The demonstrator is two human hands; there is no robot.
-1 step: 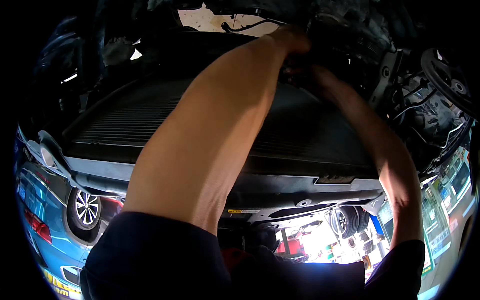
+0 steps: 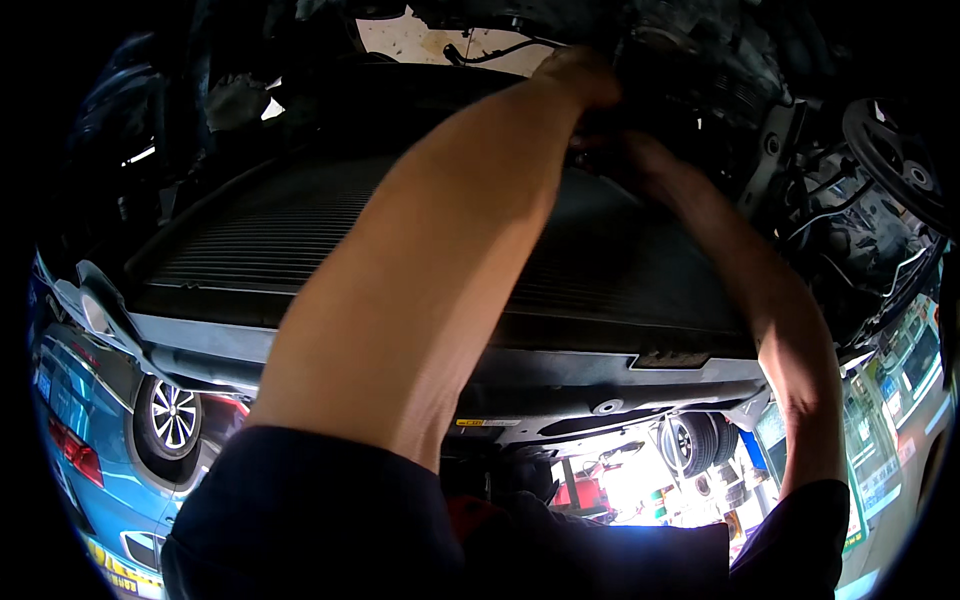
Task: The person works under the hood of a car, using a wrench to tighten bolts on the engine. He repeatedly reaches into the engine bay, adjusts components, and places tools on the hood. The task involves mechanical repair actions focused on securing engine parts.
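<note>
Evidently, poor light is the main trouble. Left hand (image 2: 588, 80): up in shadow past the radiator's far edge, wrist bent; fingers hidden, so cannot tell whether it is closed on anything. Right hand (image 2: 638, 162): just beside and below the left, fingers seemingly pointing toward it; too dark to read its grip.

Radiator (image 2: 265, 228) (presumed; dark finned panel): across the middle of the view, the nearest large thing to both hands, left forearm crossing in front of it.

Possible faults, working outward:
1. Slip or dropped small part, if the fingers work by feel in that gap.
2. Knocked knuckles; cause would be a sudden release so close to hard parts.
3. Cable (image 2: 505, 51) by the left wrist: could snag if the wrist swings.
4. Fins: could bend under a leaning forearm.
5. Beam (image 2: 200, 332) along the radiator's near edge: could scrape a forearm drawn back fast.
6. Wires (image 2: 835, 215) and pulley (image 2: 905, 170), right side: could catch the right elbow if it swings wide.

Blue car (image 2: 105, 420): well apart, low concern.
</note>
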